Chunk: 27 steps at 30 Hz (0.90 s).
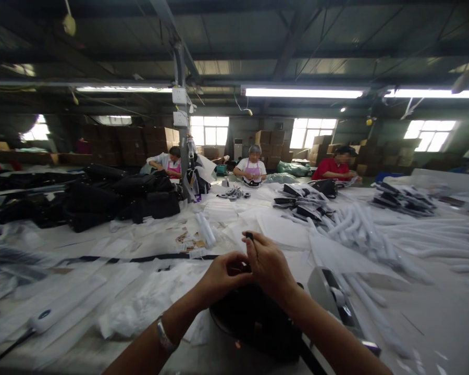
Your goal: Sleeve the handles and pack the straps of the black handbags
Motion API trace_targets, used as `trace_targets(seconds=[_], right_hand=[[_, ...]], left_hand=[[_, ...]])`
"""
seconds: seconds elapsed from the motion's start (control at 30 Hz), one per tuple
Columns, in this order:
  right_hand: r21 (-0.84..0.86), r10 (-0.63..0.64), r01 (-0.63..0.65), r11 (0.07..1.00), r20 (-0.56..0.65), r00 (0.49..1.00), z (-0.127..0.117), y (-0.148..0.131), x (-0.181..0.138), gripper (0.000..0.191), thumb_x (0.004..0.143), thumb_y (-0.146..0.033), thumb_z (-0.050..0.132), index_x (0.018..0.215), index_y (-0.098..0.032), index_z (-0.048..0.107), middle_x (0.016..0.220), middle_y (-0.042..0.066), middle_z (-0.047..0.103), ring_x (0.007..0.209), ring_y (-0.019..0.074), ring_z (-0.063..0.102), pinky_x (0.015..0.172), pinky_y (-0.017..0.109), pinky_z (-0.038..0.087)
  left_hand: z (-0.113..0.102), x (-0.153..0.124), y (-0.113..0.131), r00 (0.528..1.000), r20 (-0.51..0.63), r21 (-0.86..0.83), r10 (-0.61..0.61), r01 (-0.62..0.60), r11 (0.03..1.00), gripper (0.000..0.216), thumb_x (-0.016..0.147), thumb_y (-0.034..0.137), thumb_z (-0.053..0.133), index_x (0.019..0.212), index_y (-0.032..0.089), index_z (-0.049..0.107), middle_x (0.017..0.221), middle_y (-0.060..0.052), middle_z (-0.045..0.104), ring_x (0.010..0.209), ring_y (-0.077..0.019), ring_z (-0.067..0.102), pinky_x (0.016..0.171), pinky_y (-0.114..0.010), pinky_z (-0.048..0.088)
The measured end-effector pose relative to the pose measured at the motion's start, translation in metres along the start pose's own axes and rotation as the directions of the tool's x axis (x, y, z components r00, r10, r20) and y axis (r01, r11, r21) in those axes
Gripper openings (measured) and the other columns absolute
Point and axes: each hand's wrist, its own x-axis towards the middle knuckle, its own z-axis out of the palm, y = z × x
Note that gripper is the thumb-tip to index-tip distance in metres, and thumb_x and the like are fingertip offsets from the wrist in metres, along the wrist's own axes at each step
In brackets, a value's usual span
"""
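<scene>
At the white worktable's point(445, 312) near edge sits a black bag point(254, 323). Above it, the right hand point(271, 263) pinches a small black tab point(249, 236); the left hand point(224, 273) curls, its grip unclear.

Nothing can be read; the dark oval mark point(44, 314) on the white corded device point(62, 311) is too blurred.

A black item point(254, 325); left of it, white plastic point(140, 307) and a silver bracelet point(166, 333); beyond it, a lilac apron point(252, 170) and, to its right, white tubes point(359, 234).
</scene>
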Motion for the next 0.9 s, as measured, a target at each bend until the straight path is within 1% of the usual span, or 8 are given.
trace_targets(seconds=[0.1, 0.2, 0.33, 0.4, 0.5, 0.6, 0.77, 0.9], right_hand=[[0.37, 0.095, -0.031, 0.928, -0.156, 0.983, -0.025, -0.011, 0.025, 0.04, 0.101, -0.04, 0.036, 0.096, -0.02, 0.071, 0.112, 0.009, 0.07, 0.109, 0.0235, 0.064, 0.1, 0.04, 0.045], [0.753, 0.268, 0.098, 0.651, -0.349, 0.898, -0.07, -0.019, 0.06, 0.041, 0.098, -0.05, 0.041, 0.087, -0.019, 0.066, 0.111, 0.008, 0.07, 0.092, 0.0206, 0.07, 0.094, 0.041, 0.05], [0.838, 0.444, 0.277, 0.47, -0.496, 0.746, -0.112, -0.012, 0.079, 0.031, 0.094, -0.046, 0.05, 0.084, -0.019, 0.063, 0.113, 0.008, 0.068, 0.085, 0.0136, 0.068, 0.091, 0.034, 0.051], [0.828, 0.413, 0.227, 0.512, -0.469, 0.78, -0.107, -0.008, 0.064, 0.023, 0.09, -0.043, 0.06, 0.088, -0.021, 0.062, 0.109, 0.006, 0.069, 0.085, 0.0153, 0.067, 0.09, 0.036, 0.051], [0.782, 0.326, -0.146, 0.605, -0.076, 0.942, -0.078, -0.004, 0.022, 0.027, 0.081, -0.039, 0.073, 0.101, -0.023, 0.064, 0.115, 0.008, 0.068, 0.112, 0.026, 0.061, 0.099, 0.045, 0.047], [0.529, 0.23, -0.301, 0.793, 0.197, 0.953, -0.053, -0.002, -0.013, 0.04, 0.08, -0.039, 0.073, 0.117, -0.027, 0.063, 0.13, 0.007, 0.062, 0.127, 0.0287, 0.051, 0.109, 0.047, 0.037], [0.092, 0.217, -0.215, 0.972, -0.012, 0.976, -0.056, 0.004, -0.023, 0.023, 0.084, -0.041, 0.065, 0.1, -0.027, 0.073, 0.116, 0.007, 0.066, 0.111, 0.0294, 0.061, 0.101, 0.045, 0.045], [0.244, 0.415, -0.421, 0.874, 0.078, 0.907, -0.069, 0.009, -0.021, 0.037, 0.085, -0.049, 0.063, 0.105, -0.02, 0.072, 0.086, 0.009, 0.073, 0.075, 0.026, 0.071, 0.073, 0.042, 0.058]], left_hand=[[0.009, -0.004, -0.003, 0.998, 0.05, 0.063, -0.024, 0.021, 0.998, 0.033, 0.071, 0.03, 0.08, 0.098, 0.015, 0.07, 0.096, -0.007, 0.072, 0.09, -0.0225, 0.067, 0.082, -0.031, 0.052], [0.014, -0.005, -0.003, 0.997, 0.073, 0.116, -0.01, 0.001, 0.993, 0.031, 0.071, 0.028, 0.08, 0.098, 0.017, 0.071, 0.097, -0.006, 0.073, 0.092, -0.0229, 0.067, 0.084, -0.031, 0.051], [0.017, 0.0, 0.001, 1.0, -0.002, 0.149, 0.001, 0.0, 0.989, 0.037, 0.073, 0.029, 0.078, 0.109, 0.019, 0.072, 0.105, -0.007, 0.074, 0.098, -0.0249, 0.066, 0.087, -0.032, 0.049], [0.019, 0.003, 0.003, 0.998, -0.051, 0.184, 0.031, -0.021, 0.983, 0.033, 0.074, 0.029, 0.077, 0.105, 0.019, 0.074, 0.101, -0.006, 0.075, 0.095, -0.025, 0.066, 0.084, -0.031, 0.049], [0.024, 0.007, 0.004, 0.989, -0.104, 0.256, 0.104, -0.075, 0.964, 0.023, 0.075, 0.029, 0.074, 0.096, 0.019, 0.077, 0.091, -0.005, 0.075, 0.085, -0.0232, 0.066, 0.077, -0.029, 0.048], [0.032, 0.01, 0.003, 0.97, -0.157, 0.325, 0.188, -0.129, 0.937, 0.02, 0.077, 0.029, 0.072, 0.095, 0.02, 0.078, 0.089, -0.004, 0.076, 0.083, -0.0223, 0.067, 0.077, -0.029, 0.048], [0.032, 0.011, 0.002, 0.965, -0.199, 0.31, 0.174, -0.106, 0.945, 0.024, 0.076, 0.031, 0.073, 0.098, 0.021, 0.077, 0.095, -0.005, 0.077, 0.088, -0.0246, 0.068, 0.081, -0.031, 0.049], [0.019, 0.011, 0.006, 0.979, -0.172, 0.182, 0.106, -0.074, 0.98, 0.031, 0.073, 0.03, 0.076, 0.102, 0.019, 0.075, 0.096, -0.005, 0.077, 0.089, -0.0241, 0.068, 0.08, -0.03, 0.05]])
